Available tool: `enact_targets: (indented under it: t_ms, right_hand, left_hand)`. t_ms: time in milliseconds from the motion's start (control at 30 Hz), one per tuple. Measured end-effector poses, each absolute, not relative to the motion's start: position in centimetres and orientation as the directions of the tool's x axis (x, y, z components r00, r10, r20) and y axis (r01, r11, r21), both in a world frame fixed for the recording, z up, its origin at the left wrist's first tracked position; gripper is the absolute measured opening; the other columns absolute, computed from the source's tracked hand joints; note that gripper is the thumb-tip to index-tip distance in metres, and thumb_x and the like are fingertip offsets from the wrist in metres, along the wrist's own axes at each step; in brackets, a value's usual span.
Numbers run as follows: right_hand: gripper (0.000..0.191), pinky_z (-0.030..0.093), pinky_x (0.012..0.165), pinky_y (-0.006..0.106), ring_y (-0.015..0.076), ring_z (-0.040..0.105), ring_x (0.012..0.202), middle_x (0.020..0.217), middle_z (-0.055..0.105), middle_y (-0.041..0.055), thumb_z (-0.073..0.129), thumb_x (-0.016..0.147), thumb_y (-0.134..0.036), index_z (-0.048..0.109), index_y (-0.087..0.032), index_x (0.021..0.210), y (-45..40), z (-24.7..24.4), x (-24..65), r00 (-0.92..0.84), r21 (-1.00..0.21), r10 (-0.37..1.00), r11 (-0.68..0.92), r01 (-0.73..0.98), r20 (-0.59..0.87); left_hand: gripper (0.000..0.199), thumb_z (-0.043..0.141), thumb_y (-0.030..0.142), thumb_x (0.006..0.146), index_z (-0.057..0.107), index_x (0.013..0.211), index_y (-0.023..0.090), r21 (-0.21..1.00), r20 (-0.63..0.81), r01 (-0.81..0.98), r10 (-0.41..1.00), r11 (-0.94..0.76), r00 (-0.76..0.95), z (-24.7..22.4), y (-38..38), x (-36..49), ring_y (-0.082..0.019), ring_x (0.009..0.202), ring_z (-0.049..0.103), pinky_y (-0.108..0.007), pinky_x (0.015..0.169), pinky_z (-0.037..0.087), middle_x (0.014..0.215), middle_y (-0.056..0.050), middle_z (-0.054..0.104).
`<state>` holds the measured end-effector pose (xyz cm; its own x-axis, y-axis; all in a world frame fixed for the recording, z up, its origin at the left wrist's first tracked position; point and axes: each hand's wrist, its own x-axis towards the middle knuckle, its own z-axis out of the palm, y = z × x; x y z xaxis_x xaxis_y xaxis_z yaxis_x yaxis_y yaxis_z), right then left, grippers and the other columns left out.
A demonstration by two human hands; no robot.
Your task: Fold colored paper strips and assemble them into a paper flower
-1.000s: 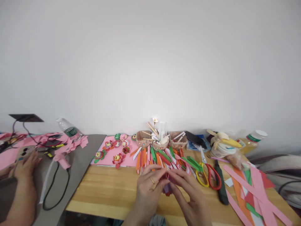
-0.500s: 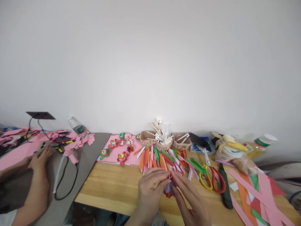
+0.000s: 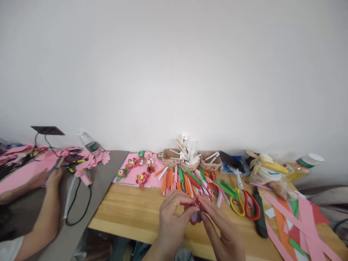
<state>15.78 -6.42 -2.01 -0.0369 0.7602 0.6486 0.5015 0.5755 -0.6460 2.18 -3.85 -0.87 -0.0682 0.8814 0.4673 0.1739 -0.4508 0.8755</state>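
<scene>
Left hand [image 3: 172, 219]: fingers curled nearly closed, pinching one red-purple paper piece [image 3: 196, 216]
Right hand [image 3: 224, 230]: fingertips nearly closed, same piece
Paper piece: between hands, above table [image 3: 127, 214]
Scissors [image 3: 239, 181]: one pair, rightward
Baskets [image 3: 171, 158]: three, beyond
Paper flowers [image 3: 141, 178]: nine on pink sheet [image 3: 133, 183]

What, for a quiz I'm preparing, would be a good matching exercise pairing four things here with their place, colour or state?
Things:
1. Left hand
2. Paper flowers
3. Glue gun
4. Banana

Descriptions:
A. Resting on a pink sheet
B. Yellow, by a white tub
C. Wearing a ring
D. Pink, on the grey surface

Pairs: 1-C; 2-A; 3-D; 4-B
</scene>
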Motion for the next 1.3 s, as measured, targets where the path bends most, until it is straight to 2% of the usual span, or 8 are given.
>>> enact_targets:
  t_ms: [167,400,667,767,867,967,1167,1300]
  right_hand:
    - [0.037,0.056,0.082,0.032,0.0212,0.068,0.095,0.108,0.07,0.0068,0.056,0.081,-0.011,0.064,-0.025,0.114,-6.5,-2.1,15.7,0.001,-0.673,0.77,0.557,0.487,0.638]
    - [0.02,0.059,0.073,0.028,0.0211,0.071,0.084,0.092,0.075,0.0058,0.058,0.082,-0.02,0.071,-0.024,0.096,-6.5,-0.9,15.9,0.032,-0.743,0.819,0.502,0.443,0.573]
    - [0.015,0.059,0.071,0.029,0.0211,0.071,0.08,0.088,0.075,0.007,0.062,0.079,-0.021,0.071,-0.022,0.092,-6.2,-1.2,16.2,0.04,-0.765,0.846,0.459,0.452,0.531]
    - [0.008,0.058,0.068,0.029,0.0211,0.07,0.077,0.083,0.074,0.0067,0.064,0.078,-0.028,0.07,-0.022,0.079,-5.7,-0.9,16.4,0.043,-0.816,0.884,0.409,0.408,0.465]
    - [0.021,0.056,0.061,0.027,0.0197,0.067,0.067,0.07,0.07,0.0049,0.065,0.077,-0.038,0.066,-0.021,0.066,-5.3,0.0,16.6,0.002,-0.878,0.931,0.344,0.334,0.366]
    - [0.029,0.051,0.05,0.023,0.016,0.061,0.054,0.059,0.064,0.0019,0.062,0.078,-0.043,0.063,-0.019,0.062,-5.0,0.7,16.8,-0.085,-0.928,0.973,0.232,0.292,0.217]
    - [0.021,0.049,0.049,0.021,0.0141,0.059,0.052,0.057,0.064,0.0007,0.063,0.076,-0.035,0.065,-0.017,0.065,-4.8,0.6,17.2,-0.13,-0.933,0.979,0.191,0.306,0.158]
    - [0.021,0.048,0.05,0.021,0.0136,0.059,0.053,0.056,0.063,-0.0001,0.06,0.079,-0.031,0.062,-0.017,0.063,-4.8,0.6,17.5,-0.155,-0.915,0.977,0.196,0.353,0.149]
  left_hand:
    - [0.01,0.074,0.017,0.067,0.064,0.066,0.018,0.922,0.376,0.128,0.924,-0.366,-0.064,-1.1,-4.0,2.4,-0.015,0.065,0.06,-0.027,0.063,0.047,0.067,-0.001,0.064]
    - [0.02,0.078,0.027,0.061,0.061,0.061,0.015,0.996,0.088,-0.041,0.991,-0.084,0.098,-0.2,-3.6,2.0,-0.014,0.064,0.056,-0.024,0.063,0.044,0.065,0.0,0.057]
    - [0.027,0.077,0.032,0.061,0.057,0.059,0.015,0.99,0.07,-0.129,0.992,-0.056,0.108,-0.4,-3.3,1.9,-0.011,0.062,0.05,-0.022,0.059,0.039,0.064,0.001,0.052]
    - [0.031,0.077,0.036,0.061,0.055,0.06,0.015,0.984,-0.007,-0.173,0.989,0.034,0.151,-0.4,-3.2,1.7,-0.01,0.059,0.047,-0.021,0.056,0.038,0.063,0.003,0.05]
    - [0.035,0.078,0.04,0.057,0.054,0.061,0.015,0.973,-0.111,-0.17,0.959,0.158,0.259,-0.3,-2.8,1.3,-0.008,0.054,0.045,-0.02,0.053,0.036,0.059,0.004,0.051]
    - [0.036,0.08,0.039,0.054,0.057,0.065,0.015,0.956,-0.173,-0.167,0.922,0.242,0.347,-0.3,-2.5,1.0,-0.008,0.054,0.049,-0.02,0.052,0.038,0.062,0.002,0.056]
    - [0.032,0.08,0.036,0.055,0.059,0.065,0.014,0.93,-0.244,-0.162,0.884,0.33,0.399,-0.4,-2.4,1.0,-0.01,0.055,0.056,-0.022,0.055,0.042,0.06,0.001,0.062]
    - [0.026,0.079,0.033,0.057,0.062,0.062,0.013,0.951,-0.21,-0.132,0.899,0.279,0.385,-0.2,-2.3,1.1,-0.01,0.055,0.055,-0.02,0.055,0.041,0.06,0.001,0.062]
